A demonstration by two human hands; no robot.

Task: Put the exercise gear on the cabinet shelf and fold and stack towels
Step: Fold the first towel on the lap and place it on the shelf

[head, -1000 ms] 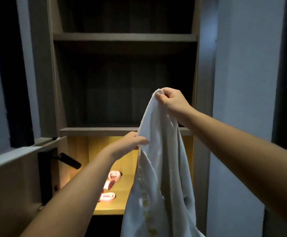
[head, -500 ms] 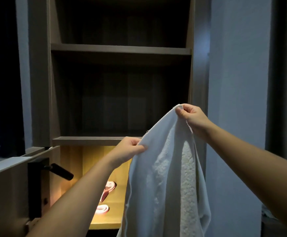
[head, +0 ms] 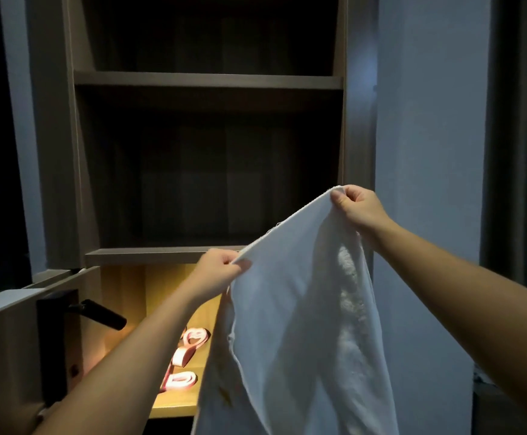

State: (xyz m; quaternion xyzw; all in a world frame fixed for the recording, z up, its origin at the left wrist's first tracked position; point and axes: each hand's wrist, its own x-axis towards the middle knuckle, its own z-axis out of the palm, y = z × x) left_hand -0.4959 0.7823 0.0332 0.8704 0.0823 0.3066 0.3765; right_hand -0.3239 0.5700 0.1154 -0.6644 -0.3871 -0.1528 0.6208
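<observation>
A white towel (head: pixel 290 324) hangs in the lower centre of the frame, in front of an open cabinet (head: pixel 52 152). The right hand (head: pixel 358 207), right of centre, pinches its top corner. The left hand (head: pixel 216 274), lower and nearer the middle, pinches the same upper edge, so the edge slopes taut between them. On the lit shelf (head: pixel 174 409) at lower left lie pink bands (head: pixel 182 357), partly behind the left forearm. A black handle (head: pixel 99 312) juts from the door at far left.
</observation>
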